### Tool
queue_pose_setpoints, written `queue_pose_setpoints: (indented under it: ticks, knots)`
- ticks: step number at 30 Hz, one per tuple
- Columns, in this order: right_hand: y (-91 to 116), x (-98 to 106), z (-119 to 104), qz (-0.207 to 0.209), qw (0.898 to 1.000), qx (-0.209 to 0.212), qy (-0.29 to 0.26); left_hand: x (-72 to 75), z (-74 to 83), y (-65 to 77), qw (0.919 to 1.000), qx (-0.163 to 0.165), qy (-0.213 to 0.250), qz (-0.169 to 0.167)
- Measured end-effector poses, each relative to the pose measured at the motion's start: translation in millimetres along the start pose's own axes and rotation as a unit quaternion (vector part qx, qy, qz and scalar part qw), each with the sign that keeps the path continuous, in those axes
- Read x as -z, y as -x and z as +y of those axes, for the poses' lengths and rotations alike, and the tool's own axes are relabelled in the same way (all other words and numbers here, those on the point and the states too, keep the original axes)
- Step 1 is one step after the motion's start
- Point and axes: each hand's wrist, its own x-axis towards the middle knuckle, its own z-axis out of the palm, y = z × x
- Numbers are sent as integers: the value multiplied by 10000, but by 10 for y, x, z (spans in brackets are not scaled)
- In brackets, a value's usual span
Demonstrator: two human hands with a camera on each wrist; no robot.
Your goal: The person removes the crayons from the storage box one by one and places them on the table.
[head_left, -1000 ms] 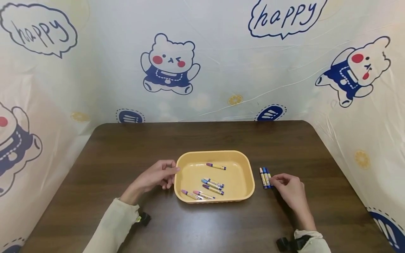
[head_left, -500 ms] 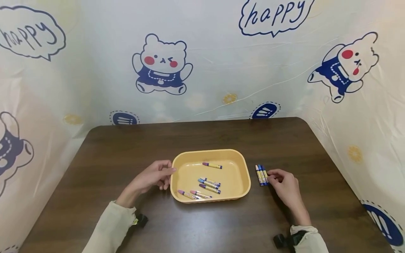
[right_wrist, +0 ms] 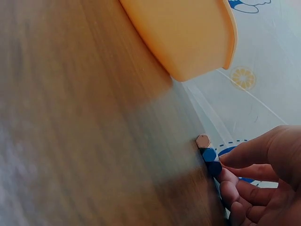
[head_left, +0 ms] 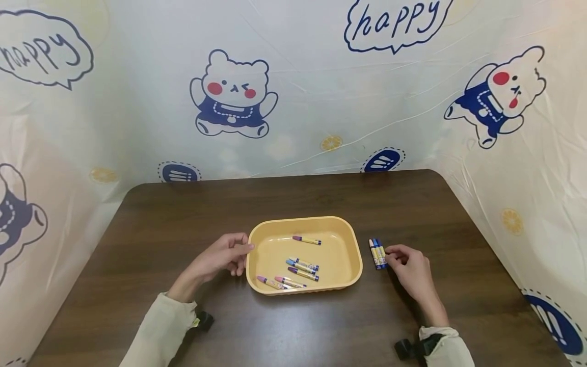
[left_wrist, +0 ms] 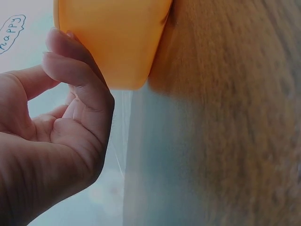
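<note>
A yellow plastic tray point(head_left: 341, 255) sits mid-table with several paper-wrapped crayons point(head_left: 303, 274) lying loose inside. My left hand point(head_left: 224, 255) pinches its left rim, thumb on the edge and the other fingers bent below. Right of the tray, three crayons lie side by side: peach point(right_wrist: 203, 141), blue point(right_wrist: 209, 154) and dark blue point(right_wrist: 215, 168). My right hand point(head_left: 412, 270) has its thumb and forefinger at the dark blue crayon, the outermost of the row, and pinches it near the lower end. The fingertips partly cover that crayon in the head view.
The brown wooden table point(head_left: 293, 326) has rounded far corners. Behind and beside it hangs a pale curtain point(head_left: 302, 102) printed with bears. Black camera mounts point(head_left: 417, 349) sit on both wrists, over light sleeves point(head_left: 160, 326).
The whole head view has shifted slightly left. Hands, tray and crayons keep nearly the same places relative to one another.
</note>
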Motion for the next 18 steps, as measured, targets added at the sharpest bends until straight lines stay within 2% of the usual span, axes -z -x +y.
queue_pose_setpoints:
  ticks: [18]
  knots:
    - [36,22,-116,144,9998,-34,-123,-4,-8,4,10000,-26,-36,4]
